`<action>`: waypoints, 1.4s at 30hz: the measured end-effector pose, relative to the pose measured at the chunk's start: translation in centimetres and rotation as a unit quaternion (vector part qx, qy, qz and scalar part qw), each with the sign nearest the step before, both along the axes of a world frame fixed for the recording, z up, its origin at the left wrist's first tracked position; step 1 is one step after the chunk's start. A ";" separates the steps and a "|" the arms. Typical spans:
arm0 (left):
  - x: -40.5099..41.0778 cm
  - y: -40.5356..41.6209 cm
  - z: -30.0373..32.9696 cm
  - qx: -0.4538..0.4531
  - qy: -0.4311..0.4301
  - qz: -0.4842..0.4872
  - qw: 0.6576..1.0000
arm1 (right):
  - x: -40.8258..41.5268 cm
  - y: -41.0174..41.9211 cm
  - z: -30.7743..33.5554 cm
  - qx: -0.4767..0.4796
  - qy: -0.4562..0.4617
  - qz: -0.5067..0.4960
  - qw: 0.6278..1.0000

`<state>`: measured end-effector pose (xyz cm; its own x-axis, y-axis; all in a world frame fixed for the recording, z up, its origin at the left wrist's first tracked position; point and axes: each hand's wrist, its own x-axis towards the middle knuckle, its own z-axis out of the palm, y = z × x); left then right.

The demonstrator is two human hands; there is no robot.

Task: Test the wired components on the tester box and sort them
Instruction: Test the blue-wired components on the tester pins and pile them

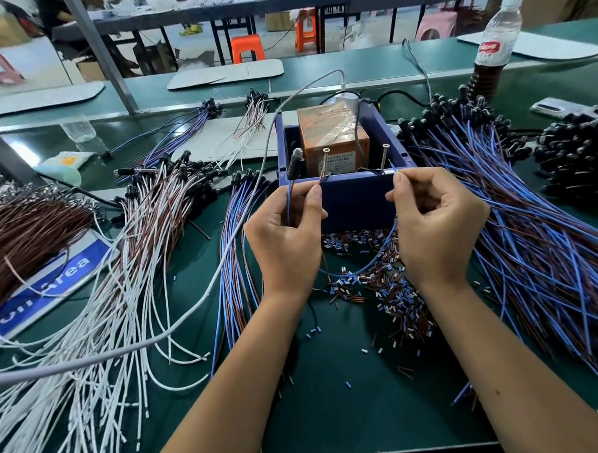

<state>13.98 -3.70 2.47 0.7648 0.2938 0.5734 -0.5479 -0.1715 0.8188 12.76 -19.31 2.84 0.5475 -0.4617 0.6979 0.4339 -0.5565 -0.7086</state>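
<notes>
My left hand (285,232) pinches a brown wire end to the left screw (325,162), thumb and forefinger closed. My right hand (438,225) pinches the blue wire (374,264) by the right screw (384,158). The tester box (354,194) sits at 12 o'clock; the component's black head (296,163) leans on its rim. Green mat (351,400); white-wired pile (128,253) at 9, blue-wired pile (530,236) at 3.

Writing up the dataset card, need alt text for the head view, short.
Two hands hold a wired component against a blue tester box: the left hand pinches one wire end at the left screw, the right hand pinches a blue wire near the right screw. Piles of blue, brown and white wires cover the green table.
</notes>
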 end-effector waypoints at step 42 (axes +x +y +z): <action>-0.1 -18.1 8.2 -0.138 0.335 -0.319 0.876 | -7.0 -15.9 8.6 -0.069 0.136 -0.275 0.949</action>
